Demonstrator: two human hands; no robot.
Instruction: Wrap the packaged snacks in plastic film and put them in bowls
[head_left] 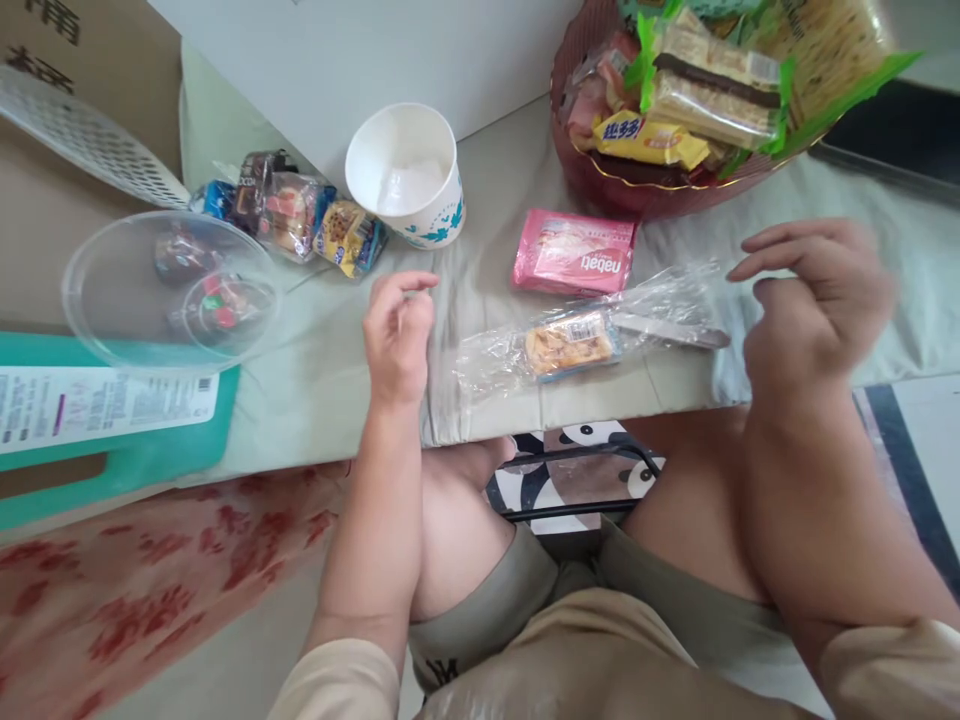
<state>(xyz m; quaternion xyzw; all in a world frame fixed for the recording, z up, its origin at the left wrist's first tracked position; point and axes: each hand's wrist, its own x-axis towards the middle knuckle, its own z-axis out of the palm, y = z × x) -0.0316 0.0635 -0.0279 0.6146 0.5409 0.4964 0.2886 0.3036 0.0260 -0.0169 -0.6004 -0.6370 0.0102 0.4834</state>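
Observation:
My left hand [399,338] is raised at the table's front edge, fingers loosely bent and thumb a little apart from the index finger, holding nothing I can see. To the right, my right hand [814,300] hovers half-curled with index finger and thumb apart, slightly blurred and without anything in its grasp. Between the two hands lies a small packaged biscuit [571,343] on or inside a crinkled clear plastic wrapper [491,358]. A knife-like metal strip [675,330] rests across the wrapper's right part. Just behind lies a pink nabati packet [574,252].
A white paper cup [442,215] stands behind my left hand, beside several wrapped snacks [289,215]. At left, a clear plastic tub [90,290] sits near a teal board [150,440]. A red bowl [577,175] heaped with snacks stands at the back right, near a dark flat object [892,140].

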